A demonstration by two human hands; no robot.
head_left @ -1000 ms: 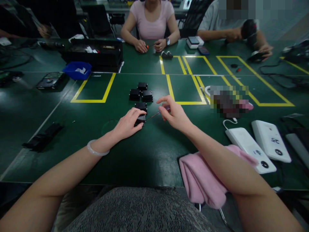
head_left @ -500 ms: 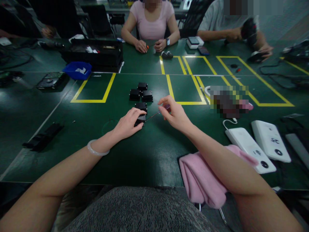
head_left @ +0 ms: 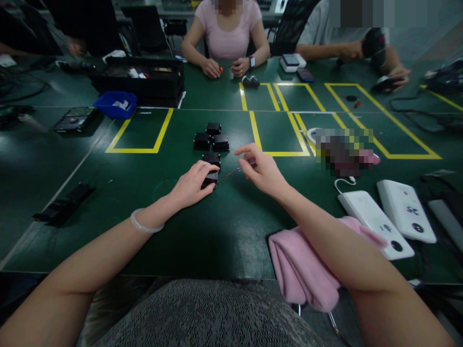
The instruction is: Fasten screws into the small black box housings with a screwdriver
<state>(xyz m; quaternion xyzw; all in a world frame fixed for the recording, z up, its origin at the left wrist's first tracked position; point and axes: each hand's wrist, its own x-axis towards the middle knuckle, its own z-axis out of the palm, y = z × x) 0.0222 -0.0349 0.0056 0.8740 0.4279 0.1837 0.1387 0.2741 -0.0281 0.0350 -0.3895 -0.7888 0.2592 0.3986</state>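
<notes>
My left hand (head_left: pixel 193 183) is closed around a small black box-shaped part (head_left: pixel 210 179), which rests on the green table. In my right hand (head_left: pixel 261 167) is a screwdriver (head_left: pixel 231 172), its handle gripped and mostly hidden by the fingers. The thin shaft points left, its tip at the right side of the held part; whether it sits in a screw is too small to tell. A second black part (head_left: pixel 211 160) lies just beyond my left fingers. Farther off, more such black parts (head_left: pixel 221 142) stand grouped, with small bright points at their edges.
White power banks (head_left: pixel 376 224) and a pink cloth (head_left: pixel 304 265) lie near my right arm. Long black parts (head_left: pixel 65 205) are at left. A blue tray (head_left: pixel 115 105) stands before a black bin (head_left: pixel 144 79). Co-workers sit across the table, one with hands (head_left: pixel 224 68) resting on it.
Almost nothing differs. My right fingers have shifted very slightly on the screwdriver, while my left hand and the black part stay in place.
</notes>
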